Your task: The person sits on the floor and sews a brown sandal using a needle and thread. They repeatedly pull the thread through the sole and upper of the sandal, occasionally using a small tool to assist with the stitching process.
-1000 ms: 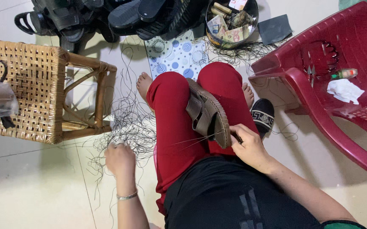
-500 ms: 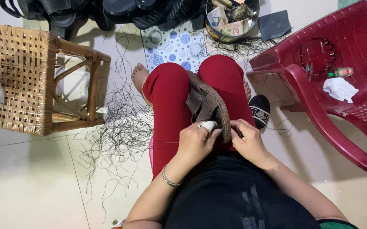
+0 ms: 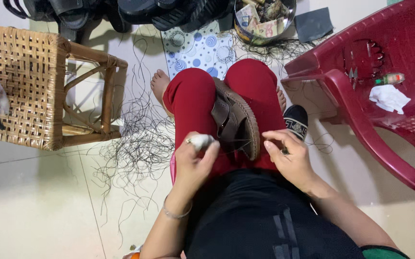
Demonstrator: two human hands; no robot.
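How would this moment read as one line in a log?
left hand: holds small white lump by brown sandal | right hand: pinches thin tool at sandal edge | sandal: between knees | floor: loose black threads

Only one camera, worn on the person's head, looks straight down from close above the brown sandal (image 3: 236, 122) on the lap; floor around the sandal fills the frame edges.

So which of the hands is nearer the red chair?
Right. The right hand rests on the lap just beside the red chair; the left hand sits across the brown sandal.
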